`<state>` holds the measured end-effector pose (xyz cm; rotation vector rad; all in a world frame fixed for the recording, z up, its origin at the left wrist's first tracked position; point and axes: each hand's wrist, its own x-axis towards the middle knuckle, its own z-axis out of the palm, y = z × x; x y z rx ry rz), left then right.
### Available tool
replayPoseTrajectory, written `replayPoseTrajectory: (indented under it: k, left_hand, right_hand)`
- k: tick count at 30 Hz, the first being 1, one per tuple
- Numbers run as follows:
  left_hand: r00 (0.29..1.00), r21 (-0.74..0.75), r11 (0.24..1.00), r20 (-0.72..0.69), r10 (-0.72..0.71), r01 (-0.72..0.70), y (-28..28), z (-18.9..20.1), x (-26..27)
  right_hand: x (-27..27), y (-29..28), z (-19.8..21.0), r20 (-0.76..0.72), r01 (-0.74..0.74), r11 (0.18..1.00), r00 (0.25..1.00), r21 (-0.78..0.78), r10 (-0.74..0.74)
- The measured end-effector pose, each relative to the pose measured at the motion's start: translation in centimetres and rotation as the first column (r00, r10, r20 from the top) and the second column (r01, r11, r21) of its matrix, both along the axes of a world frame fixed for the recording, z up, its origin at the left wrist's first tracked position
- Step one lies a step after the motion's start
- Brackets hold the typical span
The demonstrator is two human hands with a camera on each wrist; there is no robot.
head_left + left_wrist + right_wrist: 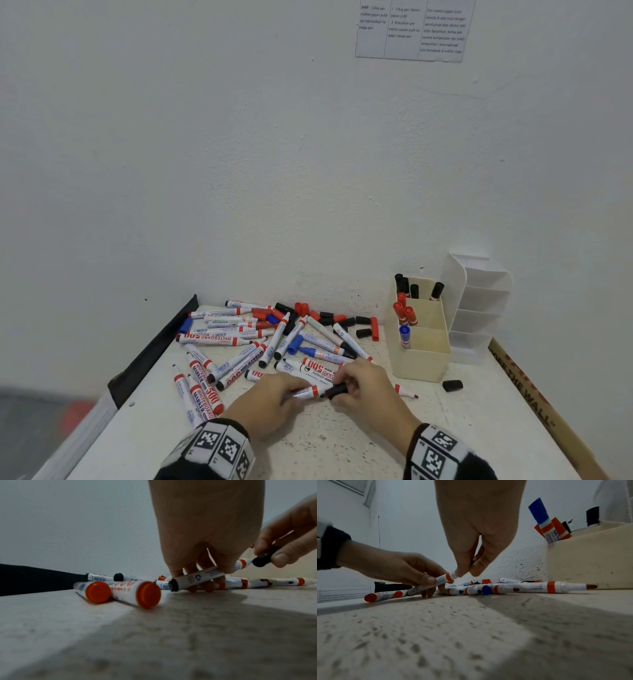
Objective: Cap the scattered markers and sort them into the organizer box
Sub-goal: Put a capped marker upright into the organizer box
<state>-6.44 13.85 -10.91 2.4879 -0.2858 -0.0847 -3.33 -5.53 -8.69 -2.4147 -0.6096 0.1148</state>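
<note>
Low over the table, my left hand (pixel 270 399) grips the barrel of a white marker (pixel 306 392) with an orange band, also seen as the marker (pixel 199 578) and the marker (pixel 436 582). My right hand (pixel 363 387) pinches a black cap (pixel 337 390), seen too as the cap (pixel 263 559), right at the marker's tip. Many uncapped markers (pixel 239 342) and loose caps (pixel 342 322) lie scattered behind the hands. The cream organizer box (pixel 423 359) stands at the right with several capped markers (pixel 404 315) upright in it.
A white tiered organizer (pixel 479 308) stands behind the cream box. One loose black cap (pixel 452 385) lies in front of the box, and a red-tipped marker (pixel 556 586) lies beside my right hand. The wall runs along the back; a dark rail (pixel 154 349) borders the left edge.
</note>
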Motion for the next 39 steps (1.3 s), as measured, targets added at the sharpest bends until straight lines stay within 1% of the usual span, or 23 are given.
replayPoseTrajectory:
  k: [3, 5, 9, 13, 17, 19, 21, 23, 24, 26, 29, 32, 34, 37, 38, 39]
  left_hand:
    - [0.999, -0.019, 0.999, -0.014, 0.036, -0.036, 0.1, -0.2, 0.0]
    - [0.999, -0.015, 0.999, -0.015, 0.031, -0.031, 0.1, -0.3, 0.0]
    - [1.0, -0.013, 1.0, 0.001, 0.009, -0.009, 0.1, -0.3, 0.2]
    - [1.0, -0.008, 1.0, 0.002, -0.005, 0.005, 0.0, -0.2, 0.0]
    - [0.997, -0.001, 1.0, 0.08, -0.011, 0.011, -0.1, 0.1, -0.4]
    - [0.998, 0.0, 1.0, 0.062, -0.021, 0.021, -0.4, 0.5, -0.6]
    - [0.998, 0.066, 0.997, 0.049, -0.039, 0.035, -0.9, 0.7, -0.6]
    - [0.997, 0.149, 0.987, 0.05, -0.061, 0.053, -1.1, 0.8, -0.6]
    - [0.997, 0.143, 0.988, 0.039, -0.068, 0.062, -1.1, 0.7, -0.5]
    - [0.996, 0.077, 0.993, 0.004, -0.091, 0.09, -0.9, 0.7, -0.5]
    - [0.99, 0.025, 0.99, -0.046, -0.134, 0.135, -0.8, 0.5, -0.6]
    - [0.992, -0.057, 0.991, -0.028, -0.121, 0.119, -0.9, 0.2, -0.3]
    - [0.995, -0.136, 0.986, -0.011, -0.095, 0.093, -1.0, 0.2, -0.2]
    - [0.998, -0.238, 0.969, 0.024, -0.053, 0.057, -1.3, 0.8, -0.4]
    - [0.998, -0.246, 0.968, 0.031, -0.047, 0.053, -1.3, 0.9, -0.4]
    - [0.999, -0.22, 0.975, 0.036, -0.031, 0.038, -1.2, 0.8, -0.4]
  right_hand:
    - [0.0, -0.1, -0.1, 0.065, 0.048, 0.998, 0.997, 0.05, -0.051]
    - [0.1, -0.3, -0.1, 0.081, 0.077, 0.995, 0.993, 0.069, -0.082]
    - [0.3, -0.1, -0.5, 0.044, 0.061, 0.997, 0.997, 0.038, -0.063]
    - [0.2, 0.3, -0.9, 0.059, 0.039, 0.999, 0.997, 0.035, -0.041]
    - [-0.4, 0.5, -0.5, -0.004, -0.054, 0.996, 0.999, 0.073, 0.054]
    - [-0.1, 0.4, -0.9, -0.005, -0.062, 0.995, 0.998, 0.077, 0.063]
    - [0.0, 0.5, -1.2, 0.023, -0.041, 0.998, 0.999, 0.038, 0.041]
    - [0.0, 0.8, -1.5, 0.036, -0.061, 0.997, 0.998, 0.043, 0.059]
    - [-0.1, 1.0, -1.5, 0.052, -0.076, 0.996, 0.996, 0.044, 0.074]
    - [-0.3, 1.0, -1.3, 0.081, -0.137, 0.991, 0.988, 0.016, 0.135]
    - [-0.3, 0.5, -1.0, 0.065, -0.247, 0.964, 0.965, -0.099, 0.253]
    - [-0.2, 0.3, -0.6, 0.028, -0.227, 0.973, 0.973, -0.033, 0.228]
    - [-0.1, 0.4, -0.2, 0.047, -0.199, 0.98, 0.979, 0.007, 0.198]
    - [-0.1, 0.3, 1.6, 0.062, -0.16, 0.973, 0.986, 0.165, 0.152]
    - [-0.1, 0.2, 2.7, 0.087, -0.147, 0.964, 0.988, 0.22, 0.13]
    - [-0.1, 0.1, 3.9, 0.123, -0.126, 0.954, 0.988, 0.271, 0.095]
